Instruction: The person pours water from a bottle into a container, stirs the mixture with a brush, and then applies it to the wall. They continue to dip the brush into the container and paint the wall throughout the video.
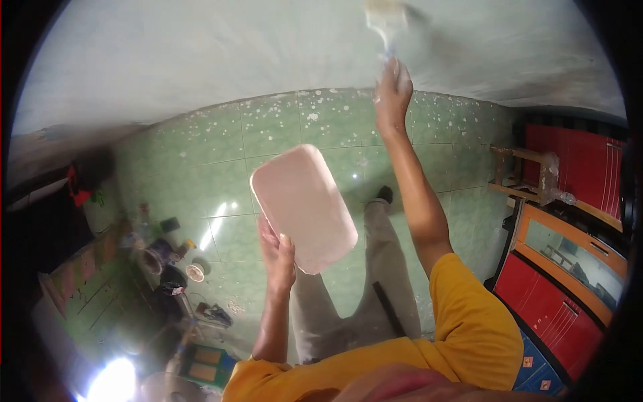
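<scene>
My right hand (393,90) is raised at the top, its fingers closed round the handle of a paintbrush (387,23). The brush's pale bristles are up against the whitish wall (234,53), slightly blurred. My left hand (278,251) grips a shallow rectangular tray (305,208) by its lower left edge, with the thumb over the rim. The tray's inside looks pale pinkish white and smooth; whether paint lies in it I cannot tell.
White spots dot the green tiled floor (321,120) along the wall. Several small items, among them a round lid (195,271), lie at the left. A bright lamp (112,382) shines at the lower left. At the right stand a wooden frame (522,154) and a red cabinet (546,301).
</scene>
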Available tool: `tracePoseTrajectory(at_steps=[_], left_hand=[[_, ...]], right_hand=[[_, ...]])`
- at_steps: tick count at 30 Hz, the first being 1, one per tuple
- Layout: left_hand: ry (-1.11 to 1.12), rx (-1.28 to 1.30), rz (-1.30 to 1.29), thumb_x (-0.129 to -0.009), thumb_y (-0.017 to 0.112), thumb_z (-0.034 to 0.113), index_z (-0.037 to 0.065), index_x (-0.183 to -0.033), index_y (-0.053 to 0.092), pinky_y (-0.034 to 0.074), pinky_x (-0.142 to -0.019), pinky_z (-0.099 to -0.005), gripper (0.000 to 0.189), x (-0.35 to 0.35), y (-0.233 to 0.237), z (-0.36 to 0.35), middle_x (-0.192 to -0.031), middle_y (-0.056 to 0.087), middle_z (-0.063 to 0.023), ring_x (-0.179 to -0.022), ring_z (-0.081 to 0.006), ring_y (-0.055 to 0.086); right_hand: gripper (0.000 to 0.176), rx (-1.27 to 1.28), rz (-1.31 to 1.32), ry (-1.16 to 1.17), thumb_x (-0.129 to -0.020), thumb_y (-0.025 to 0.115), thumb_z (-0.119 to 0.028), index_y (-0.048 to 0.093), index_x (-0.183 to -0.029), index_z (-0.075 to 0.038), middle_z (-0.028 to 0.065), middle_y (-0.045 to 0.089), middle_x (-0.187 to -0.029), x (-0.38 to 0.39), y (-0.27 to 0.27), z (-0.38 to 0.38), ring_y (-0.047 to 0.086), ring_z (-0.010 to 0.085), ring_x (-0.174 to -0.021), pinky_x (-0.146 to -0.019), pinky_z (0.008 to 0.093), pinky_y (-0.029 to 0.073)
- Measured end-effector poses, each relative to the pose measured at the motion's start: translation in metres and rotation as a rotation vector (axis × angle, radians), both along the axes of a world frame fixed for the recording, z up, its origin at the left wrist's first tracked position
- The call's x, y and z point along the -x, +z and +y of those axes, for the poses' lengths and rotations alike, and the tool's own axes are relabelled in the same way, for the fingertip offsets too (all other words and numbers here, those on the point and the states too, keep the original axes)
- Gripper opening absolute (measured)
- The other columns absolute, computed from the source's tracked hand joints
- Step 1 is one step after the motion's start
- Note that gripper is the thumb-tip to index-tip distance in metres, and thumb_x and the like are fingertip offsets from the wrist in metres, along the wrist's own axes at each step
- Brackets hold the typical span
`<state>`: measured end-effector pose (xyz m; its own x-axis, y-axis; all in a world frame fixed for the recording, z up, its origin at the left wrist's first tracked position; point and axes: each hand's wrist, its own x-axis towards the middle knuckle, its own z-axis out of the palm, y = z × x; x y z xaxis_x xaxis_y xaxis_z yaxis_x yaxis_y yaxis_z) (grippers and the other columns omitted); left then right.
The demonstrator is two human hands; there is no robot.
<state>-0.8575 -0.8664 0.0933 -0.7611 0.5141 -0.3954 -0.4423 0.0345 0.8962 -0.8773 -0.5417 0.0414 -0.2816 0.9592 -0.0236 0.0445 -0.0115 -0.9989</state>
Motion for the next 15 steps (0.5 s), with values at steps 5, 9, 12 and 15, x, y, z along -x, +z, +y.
tracePoseTrajectory(at_steps=[5, 9, 12, 15], left_hand=[[0.037, 0.046, 0.027, -0.082, 0.064, 0.052, -0.004, -0.138, 0.025, 0.032, -0.103, -0.0383, 0.088, -0.009, -0.018, 0.001, -0.131, 0.041, -0.0148, -0.123, -0.0221, 0.039], [0.074, 0.089, 0.012, -0.084, 0.063, 0.049, -0.004, -0.137, 0.026, 0.034, -0.102, -0.038, 0.084, -0.012, -0.055, -0.003, -0.129, 0.041, -0.0133, -0.121, -0.0205, 0.04], [0.097, 0.081, 0.046, -0.086, 0.062, 0.047, -0.003, -0.137, 0.025, 0.034, -0.101, -0.0371, 0.081, -0.009, -0.094, -0.005, -0.128, 0.042, -0.0122, -0.12, -0.0196, 0.04], [0.078, 0.166, 0.048, -0.086, 0.062, 0.048, -0.003, -0.137, 0.025, 0.034, -0.101, -0.0365, 0.081, 0.002, -0.116, -0.001, -0.127, 0.042, -0.0118, -0.12, -0.0192, 0.04]], right_hand=[[0.037, -0.305, -0.003, -0.026, -0.099, 0.045, -0.033, 0.053, -0.084, 0.0, 0.0008, 0.043, -0.06, 0.009, -0.093, 0.031, 0.041, 0.0102, -0.055, -0.052, 0.0273, 0.036], [0.044, -0.121, -0.184, 0.033, -0.098, 0.045, -0.038, 0.055, -0.08, 0.001, 0.0135, 0.05, -0.061, 0.01, -0.243, 0.051, 0.048, 0.023, -0.056, -0.056, 0.0377, 0.04], [0.046, -0.207, -0.261, -0.071, -0.096, 0.045, -0.04, 0.058, -0.083, 0.002, 0.0136, 0.052, -0.062, 0.017, -0.349, 0.047, 0.052, 0.023, -0.057, -0.056, 0.0388, 0.041], [0.047, 0.145, -0.35, -0.039, -0.096, 0.045, -0.042, 0.06, -0.085, 0.001, 0.0124, 0.054, -0.063, 0.018, -0.43, 0.044, 0.055, 0.0212, -0.058, -0.056, 0.0389, 0.042]])
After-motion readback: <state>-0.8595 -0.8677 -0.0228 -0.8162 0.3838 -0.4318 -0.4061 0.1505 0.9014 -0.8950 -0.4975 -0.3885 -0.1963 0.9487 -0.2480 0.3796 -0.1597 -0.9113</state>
